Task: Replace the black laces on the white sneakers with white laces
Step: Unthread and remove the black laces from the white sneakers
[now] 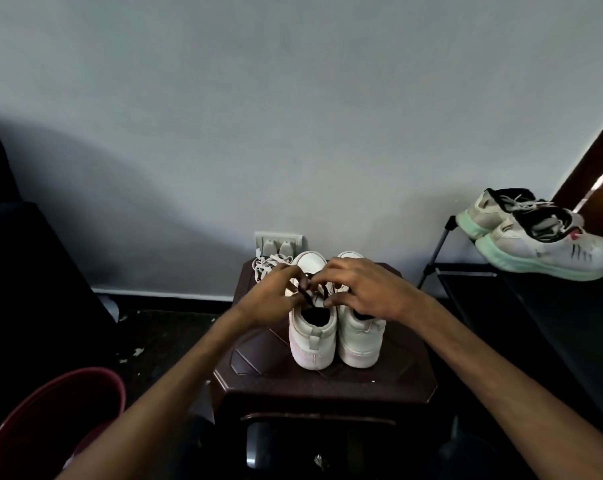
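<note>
Two white sneakers stand side by side, heels toward me, on a dark brown stool (390,382). The left sneaker (312,336) carries a black lace (307,289); the right sneaker (360,341) is partly covered by my right hand. My left hand (272,297) and my right hand (362,289) meet over the left sneaker's tongue, and the fingers of both pinch the black lace. A loose pile of white laces (267,266) lies on the stool's far left corner, behind my left hand.
A dark red bucket (54,420) sits on the floor at the lower left. On the right, a black rack (535,306) holds another pair of white sneakers with green soles (539,237). A wall socket (278,242) is behind the stool. Dark furniture fills the left edge.
</note>
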Demonstrator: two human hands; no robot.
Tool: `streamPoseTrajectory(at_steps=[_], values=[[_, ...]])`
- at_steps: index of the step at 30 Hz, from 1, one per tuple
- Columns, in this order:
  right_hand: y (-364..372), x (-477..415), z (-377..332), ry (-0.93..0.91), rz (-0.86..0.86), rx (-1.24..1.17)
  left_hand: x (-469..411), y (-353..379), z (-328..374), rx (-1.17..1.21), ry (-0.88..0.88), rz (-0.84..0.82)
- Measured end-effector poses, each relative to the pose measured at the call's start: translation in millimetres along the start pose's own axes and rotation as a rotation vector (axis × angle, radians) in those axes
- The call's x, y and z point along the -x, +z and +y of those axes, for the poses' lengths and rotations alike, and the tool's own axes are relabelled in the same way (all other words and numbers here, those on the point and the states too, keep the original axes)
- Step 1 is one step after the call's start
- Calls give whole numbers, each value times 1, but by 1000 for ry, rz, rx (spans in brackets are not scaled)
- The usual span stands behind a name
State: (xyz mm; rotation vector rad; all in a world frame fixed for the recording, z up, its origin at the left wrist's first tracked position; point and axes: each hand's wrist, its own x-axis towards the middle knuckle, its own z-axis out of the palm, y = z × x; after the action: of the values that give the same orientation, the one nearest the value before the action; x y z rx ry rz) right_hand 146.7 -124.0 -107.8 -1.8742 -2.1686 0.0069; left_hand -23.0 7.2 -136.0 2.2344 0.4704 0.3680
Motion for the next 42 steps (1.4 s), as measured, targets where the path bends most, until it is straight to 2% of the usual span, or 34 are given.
streamPoseTrajectory(at_steps=[4, 6, 8, 11, 15, 19, 21, 25, 27, 29, 30, 32, 34, 35, 36, 38, 41, 42], values=[[1, -8, -9, 0, -58, 227, 10, -28, 17, 550, -130, -31], [-1, -10, -13, 7, -148, 328, 16, -41, 26, 607, -105, -13], [-6, -12, -12, 10, -157, 279, 20, -55, 33, 681, -64, 3], [-17, -13, -5, 127, -83, -119, 25, -75, 36, 927, -57, 87], [-52, -6, 0, 309, 93, -883, 36, -92, 29, 1077, -38, 145], [-107, 1, -3, 334, 293, -1455, 47, -99, 26, 1218, 17, 249], [-127, 0, -1, 350, 427, -1608, 51, -104, 28, 1316, 31, 377], [-148, -3, 7, 453, 624, -1682, 55, -123, 31, 1414, 72, 601], [-147, -7, 8, 542, 687, -1629, 49, -118, 33, 1307, 18, 670], [-132, -14, 4, 664, 625, -1422, 41, -94, 32, 1011, -91, 642], [-118, -17, 2, 708, 515, -1231, 38, -78, 28, 784, -121, 561], [-83, -22, 2, 716, 169, -720, 34, -40, 15, 212, -125, 317], [-51, -22, 1, 707, -113, -226, 31, -10, 4, -255, -107, 206], [-38, -21, -1, 707, -149, -20, 31, 0, 3, -344, -87, 215], [-26, -21, -4, 696, -114, 87, 29, 9, 2, -343, -56, 232], [-9, -20, -16, 634, -19, 18, 21, 19, 4, -269, 5, 247], [9, -16, -23, 580, -69, -47, 7, 25, 11, -369, 37, 201], [14, -12, -21, 600, -28, -63, 4, 27, 12, -401, 36, 201]])
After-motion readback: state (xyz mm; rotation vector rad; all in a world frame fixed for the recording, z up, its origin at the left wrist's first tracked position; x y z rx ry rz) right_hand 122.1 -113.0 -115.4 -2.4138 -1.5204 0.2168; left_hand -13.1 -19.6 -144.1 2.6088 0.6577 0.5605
